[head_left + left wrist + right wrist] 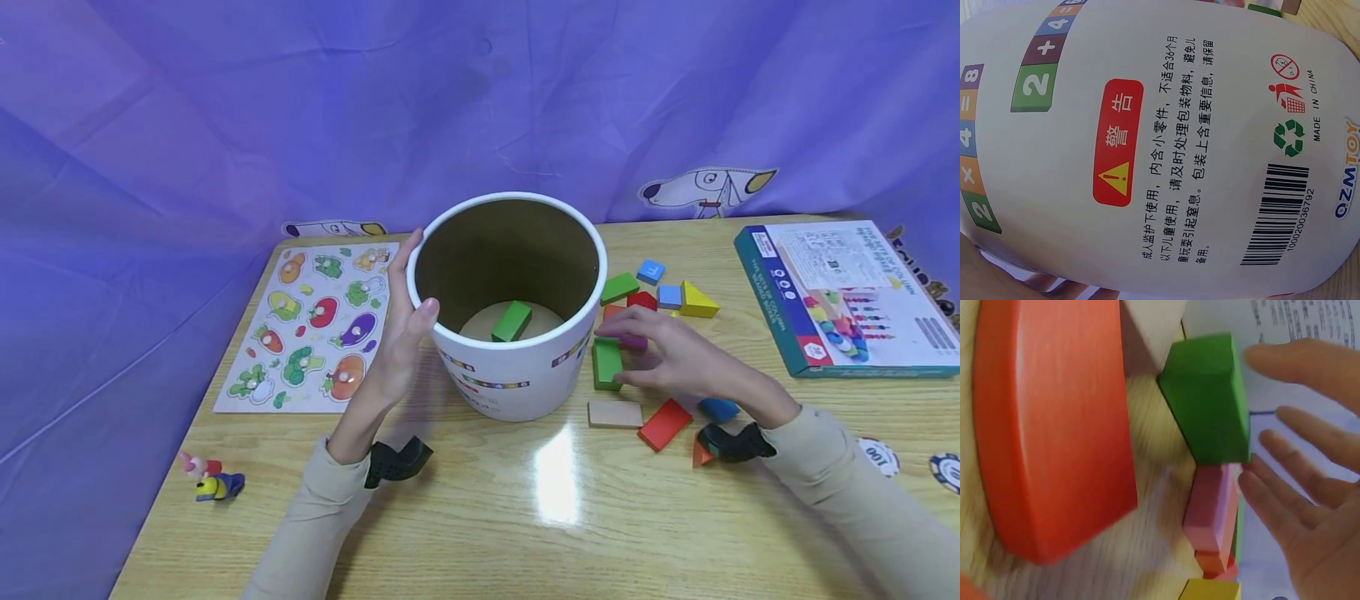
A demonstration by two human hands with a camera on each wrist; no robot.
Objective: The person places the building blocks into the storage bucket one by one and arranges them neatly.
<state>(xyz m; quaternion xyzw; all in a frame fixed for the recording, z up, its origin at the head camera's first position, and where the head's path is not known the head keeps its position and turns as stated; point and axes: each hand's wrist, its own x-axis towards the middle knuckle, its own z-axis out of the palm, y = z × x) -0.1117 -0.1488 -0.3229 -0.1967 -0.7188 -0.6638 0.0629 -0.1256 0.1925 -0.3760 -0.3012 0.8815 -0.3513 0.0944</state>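
Note:
A tall white bucket [517, 383] stands upright, one green block [513, 322] lying inside on its floor. My left hand [396, 354] rests against the bucket's left side, fingers straight along the outside and thumb at the rim. The left wrist view shows the printed bucket wall [1210, 156] close up. Beside the bucket's right wall, my right hand [675, 350] reaches around another green block [607, 364], thumb and fingers spread near its two ends. In the right wrist view the fingers stand extended around this green block [1207, 400], with spaces between them.
Around the right hand lie a beige block [615, 414], a red block [665, 425], a yellow triangle [697, 301] and several other blocks. A boxed game [855, 300] lies at the right, a vegetable puzzle board [255, 342] at the left. Small figurines [220, 487] sit near the left edge.

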